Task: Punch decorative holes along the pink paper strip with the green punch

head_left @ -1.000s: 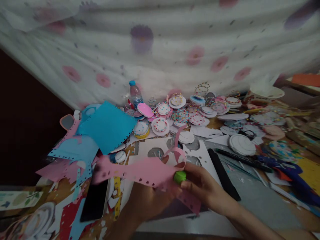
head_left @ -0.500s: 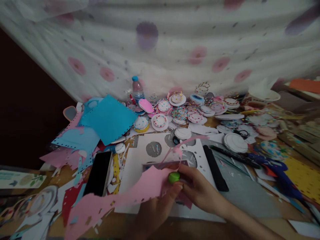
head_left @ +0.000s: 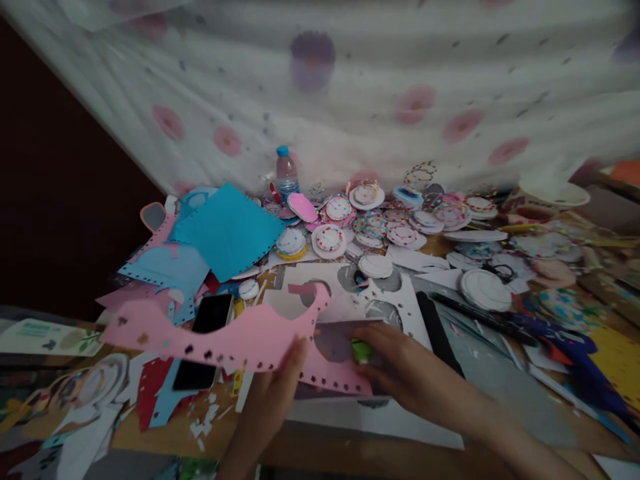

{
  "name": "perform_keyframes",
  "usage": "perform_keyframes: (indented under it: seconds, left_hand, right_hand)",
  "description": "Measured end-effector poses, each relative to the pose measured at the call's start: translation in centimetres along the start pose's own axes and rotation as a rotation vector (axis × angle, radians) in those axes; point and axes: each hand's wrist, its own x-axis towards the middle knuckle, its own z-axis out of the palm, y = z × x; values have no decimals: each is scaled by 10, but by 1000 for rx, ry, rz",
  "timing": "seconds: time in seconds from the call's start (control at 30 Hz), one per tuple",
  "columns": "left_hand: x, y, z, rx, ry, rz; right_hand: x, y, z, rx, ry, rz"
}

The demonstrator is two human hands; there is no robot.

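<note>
The pink paper has swung up from the table's near edge and now spans the phone, its punched border facing the person. The left hand pinches it mid-length, while the right hand grips the green punch inside the sheet's curve. The sheet seems to be repositioned around the punch, though blur hides whether they touch.

pink hole-edged paper sheet: matt, smooth | small green piece: plastic-looking | black rectangular phone: glossy, smooth | brown bench: wood-look, dull
</note>
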Motion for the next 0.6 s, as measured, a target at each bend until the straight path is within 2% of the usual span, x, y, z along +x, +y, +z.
perform_keyframes:
  seconds: [0.13,0.27,0.37,0.47,0.53,0.6]
  left_hand:
    - [3,14,4,-38,-168,-37]
    - [0,19,7,-77,-217,-55]
    - [0,15,6,-36,-233,-48]
    - [1,6,7,88,-232,52]
    - [2,1,8,188,-184,90]
    - [3,0,11,245,-115,120]
  right_hand:
    - [-1,-1,0,81,59,69]
    - [-2,-7,-4,190,88,104]
    - [-1,-9,-4,255,91,74]
    - [-2,-10,-4,319,274,24]
    - [-3,-11,-5,382,403,-3]
    - [-4,-15,-6,477,399,-41]
